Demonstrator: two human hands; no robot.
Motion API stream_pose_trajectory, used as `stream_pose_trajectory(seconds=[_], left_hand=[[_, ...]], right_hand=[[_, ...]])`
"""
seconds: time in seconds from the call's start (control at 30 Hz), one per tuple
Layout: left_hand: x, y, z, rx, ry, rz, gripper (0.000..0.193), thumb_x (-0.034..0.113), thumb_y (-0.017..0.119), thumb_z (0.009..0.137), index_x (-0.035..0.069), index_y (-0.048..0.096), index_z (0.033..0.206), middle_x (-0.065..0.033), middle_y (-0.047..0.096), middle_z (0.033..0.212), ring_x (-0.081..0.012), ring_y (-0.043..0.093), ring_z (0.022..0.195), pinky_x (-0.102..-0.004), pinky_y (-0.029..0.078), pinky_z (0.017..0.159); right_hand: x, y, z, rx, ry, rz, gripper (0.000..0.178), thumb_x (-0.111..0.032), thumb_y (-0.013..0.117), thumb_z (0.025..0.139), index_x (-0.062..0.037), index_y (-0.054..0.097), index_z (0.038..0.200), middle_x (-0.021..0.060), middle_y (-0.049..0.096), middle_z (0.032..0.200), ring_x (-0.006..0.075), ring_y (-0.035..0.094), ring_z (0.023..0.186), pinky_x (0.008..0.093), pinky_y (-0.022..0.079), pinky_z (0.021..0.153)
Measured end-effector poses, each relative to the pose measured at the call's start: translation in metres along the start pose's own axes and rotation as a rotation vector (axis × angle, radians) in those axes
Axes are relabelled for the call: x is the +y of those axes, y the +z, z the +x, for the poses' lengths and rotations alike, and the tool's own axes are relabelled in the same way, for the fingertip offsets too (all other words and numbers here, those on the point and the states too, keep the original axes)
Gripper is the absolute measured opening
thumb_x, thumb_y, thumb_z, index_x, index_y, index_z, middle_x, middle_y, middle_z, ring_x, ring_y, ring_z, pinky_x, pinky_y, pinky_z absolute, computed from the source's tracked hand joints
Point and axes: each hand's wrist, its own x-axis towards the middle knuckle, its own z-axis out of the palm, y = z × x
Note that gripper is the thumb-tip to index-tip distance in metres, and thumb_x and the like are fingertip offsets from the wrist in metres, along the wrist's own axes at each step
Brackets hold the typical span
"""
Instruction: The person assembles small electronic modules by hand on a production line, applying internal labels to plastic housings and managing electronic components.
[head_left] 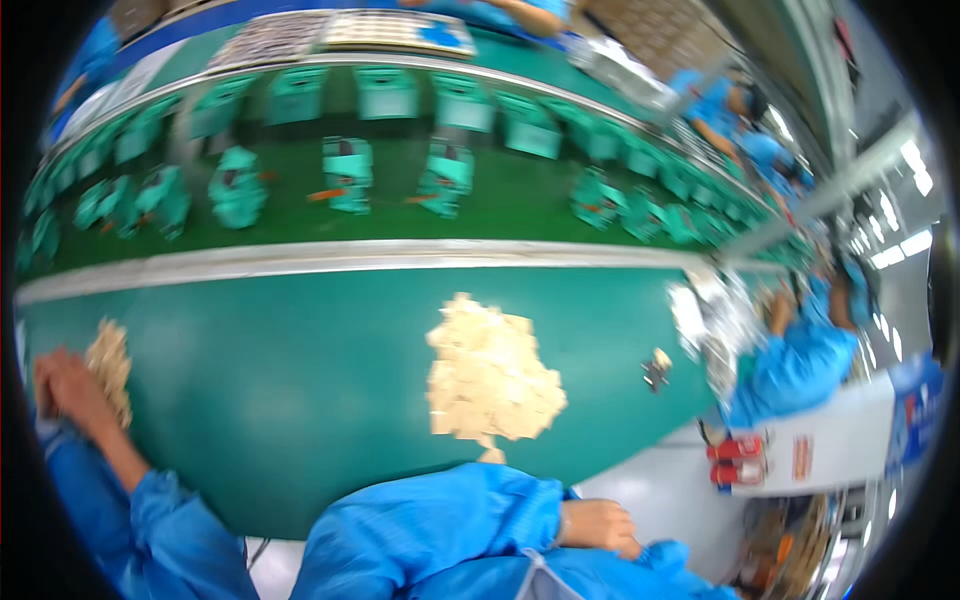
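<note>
A big heap of flat tan pieces [495, 375] lies in the middle of the green tabletop [270, 380], close to the person's body, with one or two pieces poking out at the near edge. No hand is touching it. The person's left hand [598, 525] seems to be folded across the body, by the blue right sleeve [665, 558], below the heap and off to its right. The picture is too smeary to show if its grip is loose or closed on the cloth. The right hand does not show, so I can't say how its grip is. This looks like a resting step, with the pieces just lying there. To pick one up, a hand would have to unfold, reach over the edge and pinch one thin piece. Over on the left, a co-worker's hand [78, 395] is beside a smaller tan heap [110, 368]. To the right are some small dark bits [655, 373], then shiny clear bags [718, 320] near another co-worker [795, 370]. Past a pale rail [330, 260], blue-green holders [347, 177] stand on a dark green belt [520, 215].
</note>
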Motion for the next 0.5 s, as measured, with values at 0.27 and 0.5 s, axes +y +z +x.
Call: stream_pose_trajectory(seconds=[0.27, 0.5], left_hand=[[-0.001, -0.019, 0.01, -0.305, 0.054, 0.05, 0.013, 0.014, 0.051, 0.073, 0.004, 0.053, 0.082, -0.0063, 0.053, 0.08, -0.0206, 0.055, 0.076, -0.0304, 0.044, 0.066], [0.002, -0.014, 0.005, -0.395, -0.258, 0.105, 0.029, 0.013, 0.052, 0.076, 0.004, 0.052, 0.104, -0.0112, 0.053, 0.097, -0.0259, 0.054, 0.09, -0.0375, 0.042, 0.081]], right_hand=[[0.045, -0.01, -0.084, 0.239, -0.077, 0.14, 0.055, -0.036, 0.047, 0.091, 0.0024, 0.039, 0.129, 0.0146, 0.05, 0.121, 0.0191, 0.053, 0.106, 0.0341, 0.044, 0.09], [0.055, -0.013, -0.104, 0.26, -0.072, 0.17, 0.052, -0.034, 0.046, 0.093, 0.0024, 0.039, 0.129, 0.0135, 0.05, 0.121, 0.0176, 0.053, 0.107, 0.033, 0.044, 0.091]])
